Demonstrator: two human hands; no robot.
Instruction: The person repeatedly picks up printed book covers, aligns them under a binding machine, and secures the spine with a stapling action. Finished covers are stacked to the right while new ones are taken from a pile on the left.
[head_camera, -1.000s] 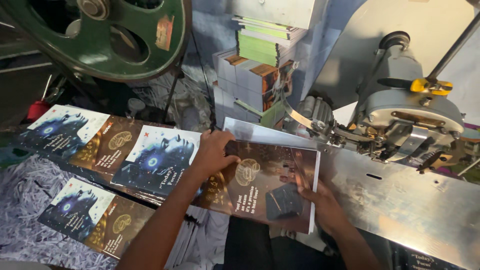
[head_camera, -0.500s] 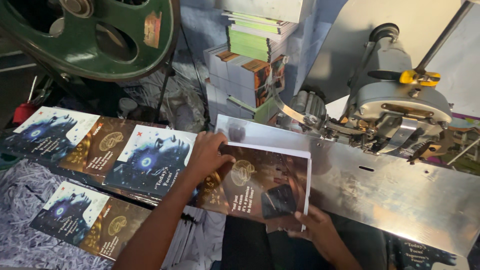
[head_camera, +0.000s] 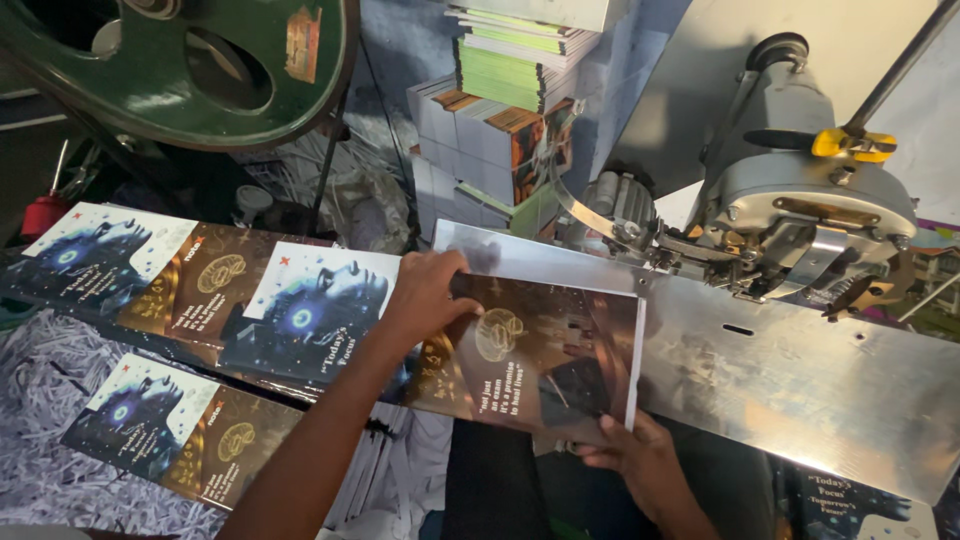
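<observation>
A thin booklet with a dark brown and blue printed cover (head_camera: 540, 350) lies open across the left end of a shiny metal machine table (head_camera: 790, 370). My left hand (head_camera: 425, 295) presses flat on the cover near its fold, fingers spread. From below, my right hand (head_camera: 635, 460) grips the booklet's near right corner, thumb on its edge. The booklet's right edge shows a white stack of pages.
A grey stitching head with a yellow clip (head_camera: 810, 205) stands over the table at right. More printed covers (head_camera: 200, 285) lie spread to the left over shredded paper (head_camera: 40, 380). A green flywheel (head_camera: 190, 60) hangs upper left; stacked books (head_camera: 500, 110) stand behind.
My right hand slid from on top of the cover down to its near right corner. The booklet shifted slightly right on the metal table. My left hand stayed pressed on it.
</observation>
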